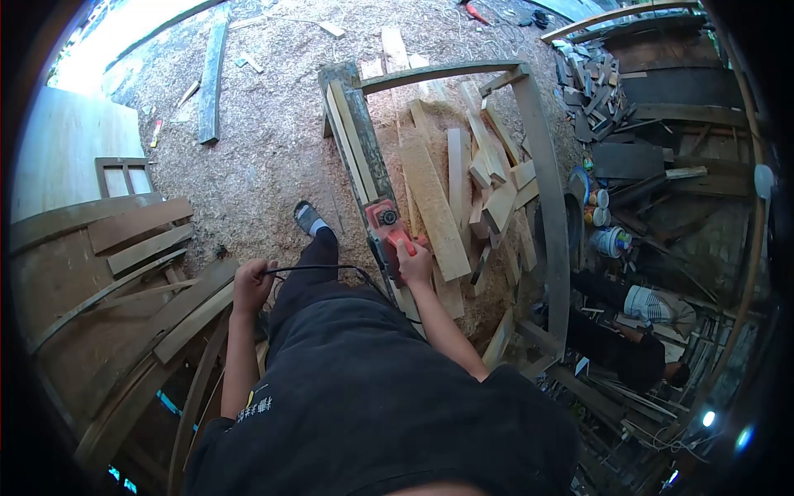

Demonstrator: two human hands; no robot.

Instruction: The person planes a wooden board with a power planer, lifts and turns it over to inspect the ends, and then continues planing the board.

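The right hand (415, 266) is wrapped round the rear handle of a red power planer (385, 217), fingers curled in and the palm pressed down on it; the left hand (251, 286), held out to the side, pinches a black cord (316, 267) in bent fingers, and the cord sags back toward the tool; the planer sits on pale wooden strips (351, 140), which lie side by side along a worn, weathered beam (376, 157); no clamp shows on them, so I would judge that they could creep or part under the planer's drag, and the cut come out uneven; with only one hand on the tool, it could tip toward an edge; were the left hand to let the cord droop, it might snag on the beam's end or stray near the blade; the foot (308, 218) stands on loose shavings (256, 174), which could slip underfoot; the beam forms one side of a wooden frame, its far rail (542, 165) standing beyond a jumble of sawn boards (434, 198); further out, planks (141, 223) lean on the left, a scrap heap (589, 87) and buckets (610, 241) lie to the right, and another person (637, 351) is low among the timber.
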